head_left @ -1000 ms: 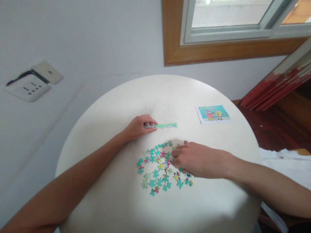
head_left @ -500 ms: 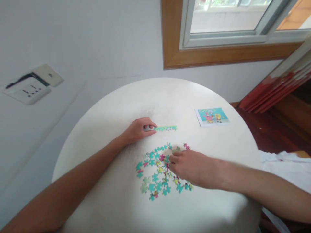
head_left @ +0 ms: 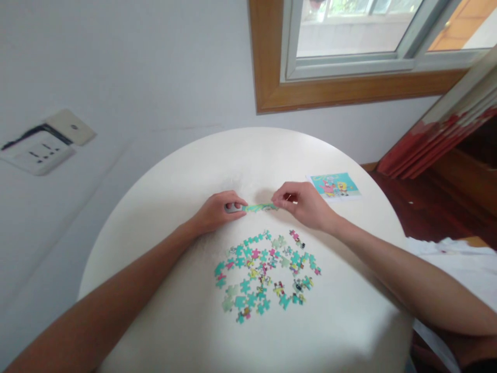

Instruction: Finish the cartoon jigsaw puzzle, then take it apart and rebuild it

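A narrow strip of joined jigsaw puzzle pieces (head_left: 260, 207), green and yellow, lies on the white table. My left hand (head_left: 219, 211) pinches its left end between thumb and fingers. At the strip's right end, my right hand (head_left: 305, 204) has its thumb and fingertips closed in a pinch on a puzzle piece, mostly covered by the fingers. Nearer to me spreads a cluster of loose puzzle pieces (head_left: 251, 299), teal, pink, yellow and pale green. Just beyond my right hand is a picture card (head_left: 337, 185) with a pink and a yellow cartoon figure.
The round white table (head_left: 186, 321) stands close to the wall, under a wood-framed window (head_left: 267, 93). A wall socket (head_left: 42, 153) is at the left. On the right are a red and white curtain (head_left: 423, 140) and some white cloth or paper (head_left: 450, 264).
My right hand has moved from the loose pieces up and away to the strip's right end, uncovering the pieces on that side. My left hand stays on the strip.
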### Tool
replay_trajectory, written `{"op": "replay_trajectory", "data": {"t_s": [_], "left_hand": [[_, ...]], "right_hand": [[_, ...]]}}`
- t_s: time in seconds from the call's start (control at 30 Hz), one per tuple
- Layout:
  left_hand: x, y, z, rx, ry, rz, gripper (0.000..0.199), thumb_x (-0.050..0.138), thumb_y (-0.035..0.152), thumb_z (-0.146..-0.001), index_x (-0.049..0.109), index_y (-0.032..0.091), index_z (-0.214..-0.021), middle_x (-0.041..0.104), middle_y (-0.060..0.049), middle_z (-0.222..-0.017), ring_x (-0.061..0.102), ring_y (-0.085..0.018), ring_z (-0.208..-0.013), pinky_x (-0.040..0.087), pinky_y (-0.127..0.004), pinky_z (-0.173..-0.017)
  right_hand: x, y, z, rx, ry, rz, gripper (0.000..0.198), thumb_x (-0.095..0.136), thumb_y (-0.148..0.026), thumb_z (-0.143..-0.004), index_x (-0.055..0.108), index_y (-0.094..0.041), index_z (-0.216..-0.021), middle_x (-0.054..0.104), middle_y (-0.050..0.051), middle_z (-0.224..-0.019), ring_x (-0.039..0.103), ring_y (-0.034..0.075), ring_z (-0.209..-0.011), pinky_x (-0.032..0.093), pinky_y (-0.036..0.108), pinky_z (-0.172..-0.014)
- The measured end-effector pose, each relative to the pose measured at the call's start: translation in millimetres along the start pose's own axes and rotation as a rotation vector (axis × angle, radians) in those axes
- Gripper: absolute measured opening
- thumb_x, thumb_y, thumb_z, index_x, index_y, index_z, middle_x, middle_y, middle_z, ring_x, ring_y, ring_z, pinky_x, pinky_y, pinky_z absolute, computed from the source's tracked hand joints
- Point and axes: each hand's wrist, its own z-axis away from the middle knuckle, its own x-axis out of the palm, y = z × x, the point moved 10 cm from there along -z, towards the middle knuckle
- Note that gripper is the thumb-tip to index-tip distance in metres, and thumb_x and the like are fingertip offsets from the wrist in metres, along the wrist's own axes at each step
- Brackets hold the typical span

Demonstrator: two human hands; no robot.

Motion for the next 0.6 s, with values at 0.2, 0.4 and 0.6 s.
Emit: {"op": "replay_trajectory", "data": {"t_s": [0.2, 0.4, 0.6], "left_hand": [[-0.3, 1.7, -0.6, 0.009, -0.002, -0.001, 0.018, 0.070, 0.030, -0.080, 0.073, 0.018, -0.094, 0.062, -0.001, -0.079, 0.050, -0.010, -0.065, 0.041, -0.022, -0.061], [0.1, 2.6, -0.3, 0.027, -0.003, -0.015, 0.018, 0.069, 0.030, -0.080, 0.073, 0.019, -0.093, 0.062, -0.001, -0.079, 0.050, -0.010, -0.064, 0.040, -0.022, -0.061], [0.8, 0.4, 0.6, 0.040, 0.005, -0.013, 0.017, 0.070, 0.028, -0.080, 0.073, 0.019, -0.094, 0.062, 0.000, -0.080, 0.049, -0.010, -0.064, 0.040, -0.022, -0.063]], "right_hand": [[-20.3, 59.4, -12.3, 0.227, 0.167, -0.137, 0.006, 0.066, -0.018, -0.072, 0.061, -0.017, -0.068, 0.067, 0.003, -0.069, 0.062, 0.014, -0.066, 0.050, 0.031, -0.067], [-14.1, 64.0, -10.4, 0.239, 0.133, 0.015, 0.005, 0.065, -0.020, -0.070, 0.065, -0.016, -0.072, 0.067, 0.004, -0.068, 0.058, 0.013, -0.062, 0.045, 0.029, -0.060], [-4.2, 77.5, -5.1, 0.326, 0.042, 0.035, 0.009, 0.060, -0.018, -0.070, 0.069, -0.014, -0.069, 0.067, 0.005, -0.060, 0.060, 0.014, -0.056, 0.045, 0.029, -0.056]]}}
